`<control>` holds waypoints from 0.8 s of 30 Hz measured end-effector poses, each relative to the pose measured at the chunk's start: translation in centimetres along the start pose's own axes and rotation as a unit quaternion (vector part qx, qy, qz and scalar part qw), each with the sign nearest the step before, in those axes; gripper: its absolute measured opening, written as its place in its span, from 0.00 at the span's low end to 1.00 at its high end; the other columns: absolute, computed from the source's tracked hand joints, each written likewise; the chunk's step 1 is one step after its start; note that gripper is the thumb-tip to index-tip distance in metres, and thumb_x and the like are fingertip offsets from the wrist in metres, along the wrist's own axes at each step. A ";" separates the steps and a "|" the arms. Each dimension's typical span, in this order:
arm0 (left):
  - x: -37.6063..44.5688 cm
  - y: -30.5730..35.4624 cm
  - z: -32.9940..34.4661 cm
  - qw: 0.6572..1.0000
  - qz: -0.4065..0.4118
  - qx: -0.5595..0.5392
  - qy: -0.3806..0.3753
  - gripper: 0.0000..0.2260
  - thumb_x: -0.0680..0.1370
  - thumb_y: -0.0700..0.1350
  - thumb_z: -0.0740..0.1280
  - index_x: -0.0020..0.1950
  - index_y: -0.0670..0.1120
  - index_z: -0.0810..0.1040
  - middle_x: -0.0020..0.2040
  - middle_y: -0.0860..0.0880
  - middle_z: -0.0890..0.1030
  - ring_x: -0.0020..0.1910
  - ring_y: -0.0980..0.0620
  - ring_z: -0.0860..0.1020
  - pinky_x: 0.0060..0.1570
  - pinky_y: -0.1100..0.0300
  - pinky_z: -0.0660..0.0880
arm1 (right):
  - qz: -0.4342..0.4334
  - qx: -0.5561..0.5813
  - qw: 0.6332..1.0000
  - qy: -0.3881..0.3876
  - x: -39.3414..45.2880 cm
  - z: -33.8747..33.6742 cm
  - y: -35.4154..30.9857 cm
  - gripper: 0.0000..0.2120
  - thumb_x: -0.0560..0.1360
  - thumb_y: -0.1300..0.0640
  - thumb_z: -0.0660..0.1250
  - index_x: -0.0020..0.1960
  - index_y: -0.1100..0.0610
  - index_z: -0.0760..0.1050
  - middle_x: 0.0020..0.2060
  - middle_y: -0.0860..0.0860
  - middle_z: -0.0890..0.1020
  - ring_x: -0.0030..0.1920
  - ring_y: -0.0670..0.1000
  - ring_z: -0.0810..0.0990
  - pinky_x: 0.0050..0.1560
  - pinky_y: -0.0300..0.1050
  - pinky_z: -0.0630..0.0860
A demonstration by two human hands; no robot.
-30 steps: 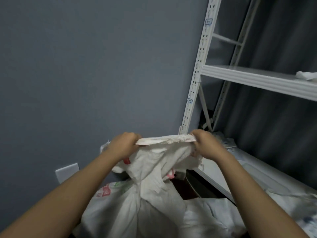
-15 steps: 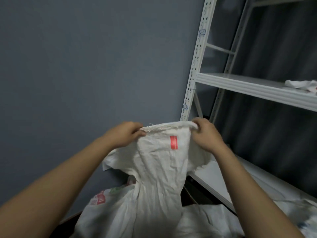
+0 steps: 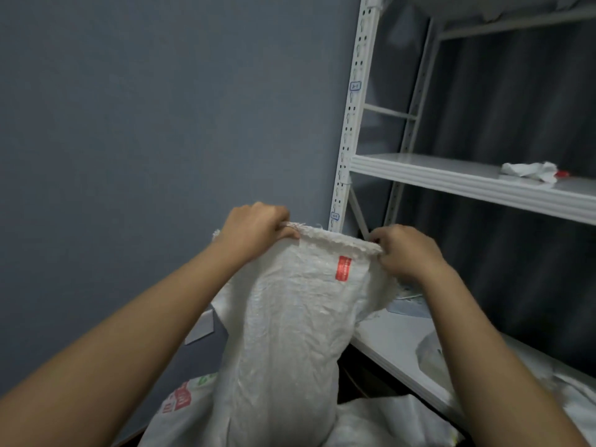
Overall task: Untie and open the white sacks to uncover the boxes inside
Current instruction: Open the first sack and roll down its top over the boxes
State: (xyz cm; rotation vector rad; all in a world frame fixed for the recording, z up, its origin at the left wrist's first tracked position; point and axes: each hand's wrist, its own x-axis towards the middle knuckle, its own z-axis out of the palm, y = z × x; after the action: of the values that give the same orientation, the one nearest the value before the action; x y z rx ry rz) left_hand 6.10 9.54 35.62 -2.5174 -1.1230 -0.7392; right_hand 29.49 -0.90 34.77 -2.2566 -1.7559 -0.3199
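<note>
Head view: your left hand (image 3: 258, 232) and right hand (image 3: 404, 253) have their fingers curled tight on the white sack (image 3: 290, 317) hem. Yank toward 12 o'clock and that frayed weave could rip.

Both bare forearms reach forward and upward, held at roughly the same height. The left hand (image 3: 258, 227) and right hand (image 3: 406, 253) are each curled tight (knuckles up), pinching the top edge of a white sack (image 3: 290, 317) between them.
</note>
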 end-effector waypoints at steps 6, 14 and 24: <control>0.0 1.7 0.5 0.999 0.041 0.003 -0.004 0.21 0.78 0.63 0.57 0.51 0.47 0.74 0.47 0.46 0.81 0.49 0.42 0.78 0.39 0.55 0.68 | -0.168 0.200 0.965 0.004 -0.9 2.1 -5.0 0.16 0.79 0.46 0.61 0.65 0.49 0.70 0.55 0.47 0.79 0.58 0.50 0.76 0.56 0.49 0.73; -1.7 -5.0 1.0 0.974 0.039 -0.065 -0.211 0.14 0.80 0.54 0.60 0.45 0.46 0.77 0.47 0.45 0.81 0.44 0.48 0.77 0.44 0.55 0.72 | -0.081 0.229 0.960 0.137 -0.8 2.2 1.2 0.10 0.80 0.49 0.60 0.42 0.50 0.75 0.35 0.47 0.79 0.40 0.52 0.78 0.39 0.47 0.70; -0.2 -4.2 -2.3 0.990 0.083 0.082 -0.085 0.16 0.79 0.60 0.58 0.44 0.48 0.70 0.46 0.48 0.80 0.48 0.45 0.77 0.39 0.57 0.68 | -0.144 0.309 0.940 0.000 0.9 2.2 -2.5 0.09 0.78 0.49 0.64 0.43 0.50 0.80 0.34 0.47 0.80 0.36 0.45 0.75 0.42 0.49 0.73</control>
State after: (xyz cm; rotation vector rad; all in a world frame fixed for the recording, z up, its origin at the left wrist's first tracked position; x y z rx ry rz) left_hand 1.99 11.15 37.63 -2.5303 -0.9673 -0.3793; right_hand 27.30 1.29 33.14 -1.5637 -1.8532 0.1674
